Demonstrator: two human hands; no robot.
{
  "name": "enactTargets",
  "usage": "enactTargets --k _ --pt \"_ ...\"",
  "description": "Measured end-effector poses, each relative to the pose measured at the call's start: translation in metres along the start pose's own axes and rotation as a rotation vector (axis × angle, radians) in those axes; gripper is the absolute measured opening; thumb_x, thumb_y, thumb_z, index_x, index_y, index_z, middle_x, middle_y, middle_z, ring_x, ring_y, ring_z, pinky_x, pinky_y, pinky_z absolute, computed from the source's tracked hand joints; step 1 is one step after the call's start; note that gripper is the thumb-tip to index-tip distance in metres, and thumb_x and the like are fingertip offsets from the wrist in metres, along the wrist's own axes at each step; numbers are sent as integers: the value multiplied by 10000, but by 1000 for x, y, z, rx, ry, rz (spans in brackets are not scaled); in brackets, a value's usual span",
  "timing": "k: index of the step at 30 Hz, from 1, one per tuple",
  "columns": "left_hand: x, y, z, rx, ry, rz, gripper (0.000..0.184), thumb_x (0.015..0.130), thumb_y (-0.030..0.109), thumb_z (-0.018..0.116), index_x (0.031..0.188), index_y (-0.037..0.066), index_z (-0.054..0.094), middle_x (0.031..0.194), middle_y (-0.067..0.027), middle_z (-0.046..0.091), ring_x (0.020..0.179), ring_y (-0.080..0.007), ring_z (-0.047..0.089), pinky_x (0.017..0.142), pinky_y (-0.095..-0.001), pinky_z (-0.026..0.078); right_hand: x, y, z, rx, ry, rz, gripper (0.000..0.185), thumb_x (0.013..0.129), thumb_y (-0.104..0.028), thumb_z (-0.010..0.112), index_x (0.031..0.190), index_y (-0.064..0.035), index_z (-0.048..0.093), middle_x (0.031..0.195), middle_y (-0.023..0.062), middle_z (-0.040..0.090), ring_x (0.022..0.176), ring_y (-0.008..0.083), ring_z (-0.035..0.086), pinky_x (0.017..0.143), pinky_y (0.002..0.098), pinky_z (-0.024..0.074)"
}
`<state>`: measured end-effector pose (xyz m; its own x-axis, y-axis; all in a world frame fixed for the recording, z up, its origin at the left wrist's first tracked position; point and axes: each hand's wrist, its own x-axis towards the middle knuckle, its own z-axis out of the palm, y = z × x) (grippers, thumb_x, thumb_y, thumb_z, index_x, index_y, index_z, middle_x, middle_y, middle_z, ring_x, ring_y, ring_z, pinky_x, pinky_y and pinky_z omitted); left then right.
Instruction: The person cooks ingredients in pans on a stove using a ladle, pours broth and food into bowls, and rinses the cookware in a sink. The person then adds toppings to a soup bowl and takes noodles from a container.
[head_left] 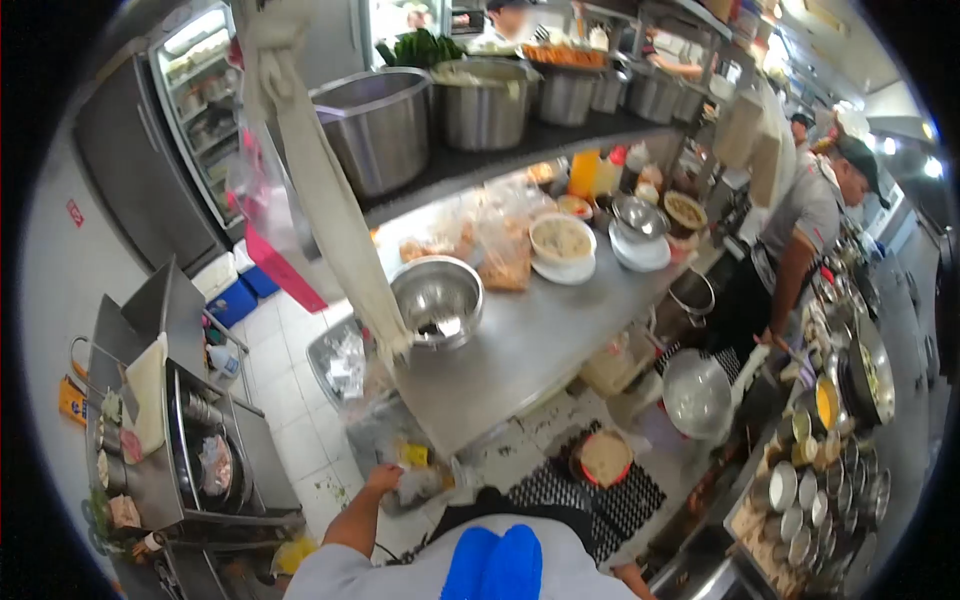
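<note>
My left hand (385, 477) is stretched out at the lower middle, beside a grey plastic bin (382, 432) lined with clear plastic. Close to its fingertips is a yellow packet (413, 455) among crumpled clear bags (418, 487). The fingers are too small here to tell whether they are closed or touching anything. Of my right arm (632, 578), only a piece of the forearm shows at the bottom edge; its hand is out of view.
A steel worktable (480, 385) holds a steel bowl (437, 300) and a food tub (562, 240). Large pots (370, 130) stand on the shelf above. A red-rimmed bucket (606, 458) sits on the floor mat. A co-worker (800, 215) stands at the stove, right.
</note>
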<state>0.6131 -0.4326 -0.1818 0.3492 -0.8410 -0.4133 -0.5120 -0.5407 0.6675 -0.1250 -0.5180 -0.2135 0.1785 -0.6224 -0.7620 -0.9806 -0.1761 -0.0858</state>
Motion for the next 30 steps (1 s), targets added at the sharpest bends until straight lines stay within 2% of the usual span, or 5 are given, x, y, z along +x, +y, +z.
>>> enactTargets --k 6,16,25,26,30 --pt "19 68 -59 -590 293 -459 337 815 297 546 1010 24 587 730 -82 617 574 -184 574 524 -330 467 111 -55 -105 -87 210 -556 320 845 -329 497 849 -35 623 753 105 630 694 264 603 611 362 477" --pt "-40 348 -194 -656 1382 -43 452 909 291 480 1249 -4 434 1203 -112 498 1068 -218 491 920 -343 379 74 -400 -563 450 238 -976 227 833 -212 605 989 -48 615 696 50 586 617 86 513 582 259 432" --pt "22 430 -248 -178 1512 18 697 711 260 721 1218 -69 374 1228 -211 395 1135 -303 415 977 -386 321 214 -670 -522 -650 929 -1929 125 758 -224 606 733 -101 609 672 70 546 712 218 563 619 358 452" --pt "34 426 -259 -205 1539 -32 748 678 262 744 1210 -87 351 1218 -223 392 1124 -307 421 966 -390 334 168 -647 -539 55 381 -1942 56 712 -176 619 737 -129 636 743 67 592 792 213 581 662 355 467" --pt "65 385 -273 -140 1753 -196 856 662 194 723 1248 -131 190 1208 -289 356 1122 -365 404 976 -421 326 123 -674 -536 -840 281 -1267 324 735 -212 629 1037 -96 644 1114 108 599 1039 247 571 828 383 477"
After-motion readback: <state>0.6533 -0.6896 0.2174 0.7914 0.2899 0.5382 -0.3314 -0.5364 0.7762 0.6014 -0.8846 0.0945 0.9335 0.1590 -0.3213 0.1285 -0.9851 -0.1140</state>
